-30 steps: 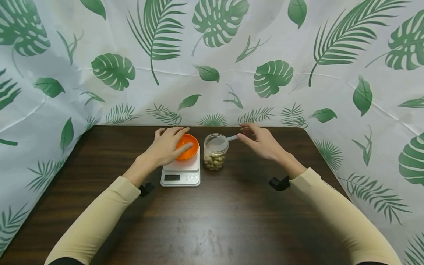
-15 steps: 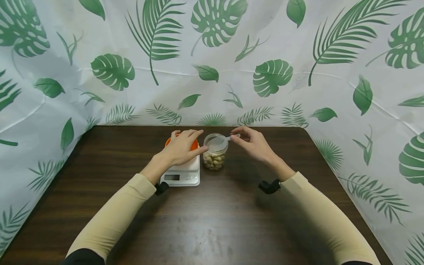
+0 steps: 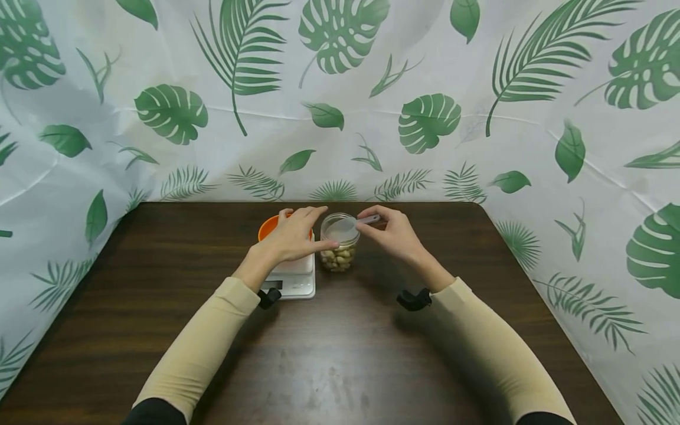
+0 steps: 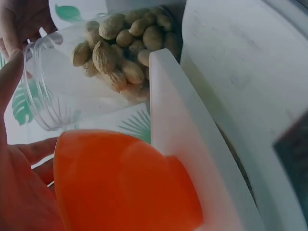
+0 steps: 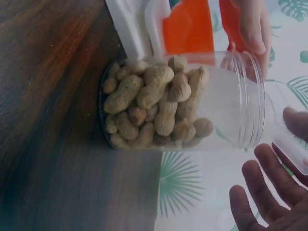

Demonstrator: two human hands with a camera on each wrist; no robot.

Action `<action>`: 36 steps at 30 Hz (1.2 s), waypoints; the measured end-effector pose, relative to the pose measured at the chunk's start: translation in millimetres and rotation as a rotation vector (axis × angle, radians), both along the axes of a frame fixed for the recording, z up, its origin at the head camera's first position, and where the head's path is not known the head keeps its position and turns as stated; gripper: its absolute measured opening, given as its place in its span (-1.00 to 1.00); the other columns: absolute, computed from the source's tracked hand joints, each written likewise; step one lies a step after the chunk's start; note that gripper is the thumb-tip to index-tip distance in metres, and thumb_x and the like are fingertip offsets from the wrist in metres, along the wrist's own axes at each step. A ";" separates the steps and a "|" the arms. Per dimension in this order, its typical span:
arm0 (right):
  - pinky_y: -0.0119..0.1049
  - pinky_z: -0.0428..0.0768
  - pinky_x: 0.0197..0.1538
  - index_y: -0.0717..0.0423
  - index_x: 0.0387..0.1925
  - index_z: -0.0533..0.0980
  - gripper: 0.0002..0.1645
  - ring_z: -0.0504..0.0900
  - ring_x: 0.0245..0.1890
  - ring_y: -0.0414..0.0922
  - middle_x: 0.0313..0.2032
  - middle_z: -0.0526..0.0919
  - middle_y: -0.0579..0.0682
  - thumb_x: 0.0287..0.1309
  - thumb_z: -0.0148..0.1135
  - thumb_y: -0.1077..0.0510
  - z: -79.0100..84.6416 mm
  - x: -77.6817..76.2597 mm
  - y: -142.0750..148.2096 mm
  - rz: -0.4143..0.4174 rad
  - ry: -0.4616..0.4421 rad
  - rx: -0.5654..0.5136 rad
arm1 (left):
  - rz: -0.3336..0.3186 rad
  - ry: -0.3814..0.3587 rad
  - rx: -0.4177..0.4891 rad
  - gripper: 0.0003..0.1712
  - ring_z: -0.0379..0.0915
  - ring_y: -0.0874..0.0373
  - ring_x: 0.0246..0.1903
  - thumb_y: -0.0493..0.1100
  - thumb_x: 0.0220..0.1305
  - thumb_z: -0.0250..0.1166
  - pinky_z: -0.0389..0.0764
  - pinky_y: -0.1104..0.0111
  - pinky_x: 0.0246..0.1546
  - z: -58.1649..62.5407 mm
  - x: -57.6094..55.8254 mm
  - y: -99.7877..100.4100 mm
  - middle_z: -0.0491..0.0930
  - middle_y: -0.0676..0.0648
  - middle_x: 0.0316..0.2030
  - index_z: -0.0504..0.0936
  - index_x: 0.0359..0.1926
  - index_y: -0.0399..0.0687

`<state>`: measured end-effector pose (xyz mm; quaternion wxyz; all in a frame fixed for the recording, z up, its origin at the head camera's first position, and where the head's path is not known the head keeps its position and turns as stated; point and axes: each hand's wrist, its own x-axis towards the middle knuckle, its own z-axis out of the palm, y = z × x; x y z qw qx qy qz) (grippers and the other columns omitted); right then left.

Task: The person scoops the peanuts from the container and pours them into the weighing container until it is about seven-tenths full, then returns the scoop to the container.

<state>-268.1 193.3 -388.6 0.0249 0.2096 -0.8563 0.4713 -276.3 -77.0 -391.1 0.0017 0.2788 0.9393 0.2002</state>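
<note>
A clear jar [image 3: 325, 236] with peanuts [image 5: 159, 96] in its lower part stands upright just right of the white kitchen scale [image 3: 300, 286]. On the scale's platform sits an orange bowl [image 3: 268, 226], partly hidden by my left hand [image 3: 287, 239]. That hand reaches across the bowl with fingers extended, its thumb right at the jar's rim. My right hand [image 3: 392, 236] pinches the handle of a translucent white scoop [image 3: 344, 229] between thumb and fingers. The scoop's round head lies over the jar's mouth. In the right wrist view, the other right-hand fingers [image 5: 262, 192] spread loosely beside the jar's rim.
Everything stands near the back edge of a dark wooden table [image 3: 329, 360]. A white cloth [image 3: 223, 136] with green leaves hangs behind it and along the sides. The scale's display [image 3: 273, 285] is partly covered by the left wrist.
My left hand has moved right from above the bowl to the jar's rim. My right hand has moved left along the scoop's handle, closer to the jar. The view has shifted slightly.
</note>
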 end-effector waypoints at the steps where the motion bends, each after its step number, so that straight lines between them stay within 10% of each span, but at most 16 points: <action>1: -0.06 0.70 -0.16 0.04 0.02 0.65 -0.67 0.76 -0.11 0.03 -0.01 0.72 0.04 0.36 0.37 -0.05 -0.9 -0.7 -1.1 -0.005 0.002 0.005 | 0.000 -0.005 0.003 0.15 0.18 -0.06 0.43 0.57 0.24 0.17 0.03 -0.22 0.33 -0.5 -0.4 0.5 0.29 -0.14 0.48 0.18 0.59 -0.05; 36: -0.08 0.65 -0.22 0.13 0.00 0.64 -0.74 0.76 -0.17 0.05 -0.04 0.71 0.09 0.43 0.30 0.06 4.3 -7.5 -13.2 0.025 0.040 0.071 | -0.051 -0.055 0.130 0.04 0.53 0.02 0.11 0.34 0.13 0.49 0.08 -0.11 0.37 -7.5 -9.4 16.6 0.60 -0.12 0.16 0.34 0.40 -0.20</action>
